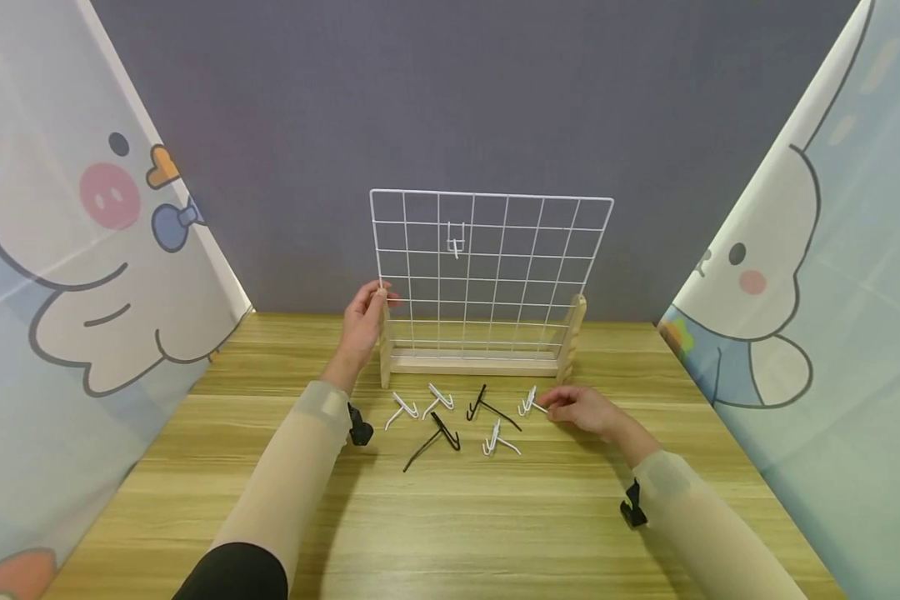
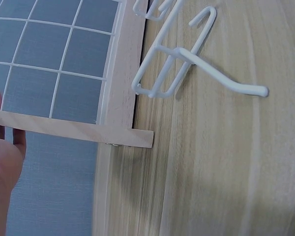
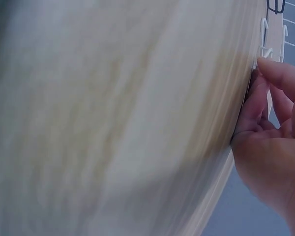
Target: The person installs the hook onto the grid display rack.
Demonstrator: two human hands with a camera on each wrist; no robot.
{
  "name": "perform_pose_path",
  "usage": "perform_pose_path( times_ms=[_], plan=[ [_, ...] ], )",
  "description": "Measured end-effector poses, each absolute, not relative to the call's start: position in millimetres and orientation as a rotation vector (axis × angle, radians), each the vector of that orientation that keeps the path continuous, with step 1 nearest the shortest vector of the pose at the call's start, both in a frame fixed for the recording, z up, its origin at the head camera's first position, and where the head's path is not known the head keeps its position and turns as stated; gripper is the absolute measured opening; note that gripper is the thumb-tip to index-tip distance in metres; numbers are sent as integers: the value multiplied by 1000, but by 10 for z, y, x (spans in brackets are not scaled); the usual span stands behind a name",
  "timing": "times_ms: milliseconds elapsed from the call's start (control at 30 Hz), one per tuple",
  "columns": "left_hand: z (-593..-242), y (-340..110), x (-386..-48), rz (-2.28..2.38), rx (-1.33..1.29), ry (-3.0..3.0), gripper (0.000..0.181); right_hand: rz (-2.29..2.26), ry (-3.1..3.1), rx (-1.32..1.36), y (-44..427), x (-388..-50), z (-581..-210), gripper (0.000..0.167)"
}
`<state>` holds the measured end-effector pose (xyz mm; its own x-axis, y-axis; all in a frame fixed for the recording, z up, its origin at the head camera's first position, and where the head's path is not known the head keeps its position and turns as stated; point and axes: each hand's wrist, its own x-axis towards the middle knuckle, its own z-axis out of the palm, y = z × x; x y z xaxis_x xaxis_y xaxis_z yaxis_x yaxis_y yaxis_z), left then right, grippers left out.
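A white wire grid panel (image 1: 491,196) stands upright in a wooden stand, with one white hook (image 1: 456,246) hung near its upper left. My left hand (image 1: 362,323) grips the stand's left wooden post (image 1: 385,354), fingers to either side of it; the left wrist view shows the same hand (image 2: 5,164) at that post (image 2: 64,128). Down on the table, my right hand (image 1: 587,411) pinches the prong end of the rightmost white hook (image 1: 529,402). In the right wrist view, thumb and finger meet at this hook (image 3: 263,37), its prong partly hidden by them.
On the wooden table (image 1: 435,533), before the stand, lie more white hooks (image 1: 402,405) and two longer black hooks (image 1: 482,400). A grey panel (image 1: 487,100) rises behind. Cartoon-printed cloths (image 1: 37,350) hang along both sides.
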<state>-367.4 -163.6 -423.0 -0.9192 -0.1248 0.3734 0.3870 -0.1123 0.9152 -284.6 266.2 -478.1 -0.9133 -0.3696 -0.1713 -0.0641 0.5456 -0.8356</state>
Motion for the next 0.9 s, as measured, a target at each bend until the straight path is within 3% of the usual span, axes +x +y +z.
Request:
perform_pose_path(
  times_ms=[133, 367, 533, 700, 900],
  plan=[
    [-4231, -1638, -3679, -2098, -286, -1811, 15, -1287, 2480, -308, 2605, -2863, -4776, 32],
    [-4232, -1643, -3688, -2098, -282, -1812, 16, -1302, 2518, -289, 2527, -2848, -4769, 29],
    [-4230, -1636, -3692, -2104, -298, -1799, 29, -1292, 2547, -274, 2498, -2828, -4764, 27],
    [-4238, -1633, -3701, -2120, -294, -1784, 19, -1292, 2556, -274, 2493, -2827, -4776, 25],
    [-4243, -1625, -3696, -2142, -296, -1772, 21, -1273, 2574, -263, 2493, -2827, -4783, 22]
  ],
)
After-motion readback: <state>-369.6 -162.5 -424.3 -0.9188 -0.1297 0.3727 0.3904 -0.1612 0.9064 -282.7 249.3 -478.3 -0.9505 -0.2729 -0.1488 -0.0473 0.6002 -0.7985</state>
